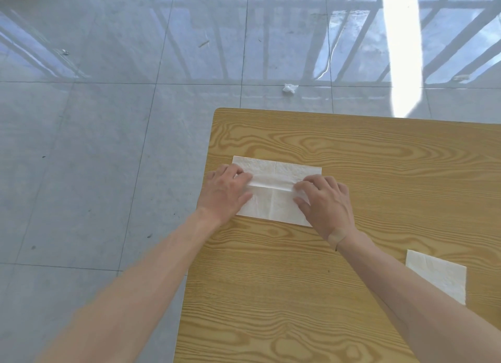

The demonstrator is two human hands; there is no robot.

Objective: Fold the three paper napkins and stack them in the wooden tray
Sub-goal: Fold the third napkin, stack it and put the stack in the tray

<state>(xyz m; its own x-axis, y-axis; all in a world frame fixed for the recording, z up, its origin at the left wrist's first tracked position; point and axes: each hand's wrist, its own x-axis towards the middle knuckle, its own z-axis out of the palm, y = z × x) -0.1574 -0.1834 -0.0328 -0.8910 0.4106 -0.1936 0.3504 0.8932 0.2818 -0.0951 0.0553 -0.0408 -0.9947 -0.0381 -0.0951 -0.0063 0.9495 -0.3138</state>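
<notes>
On the wooden tabletop [352,151] near its left edge lies a white napkin [273,197], its near half folded up under the left hand [225,191] and right hand [325,202], whose fingers [303,185] pinch the folded edge at either end, while a second napkin [439,276] lies well apart to the right

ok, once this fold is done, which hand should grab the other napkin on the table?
Right, probably. The second napkin lies at the table's right side, just beside the right forearm. The right hand only needs to draw back; the left hand, on the napkin being folded, would have to cross over.
</notes>
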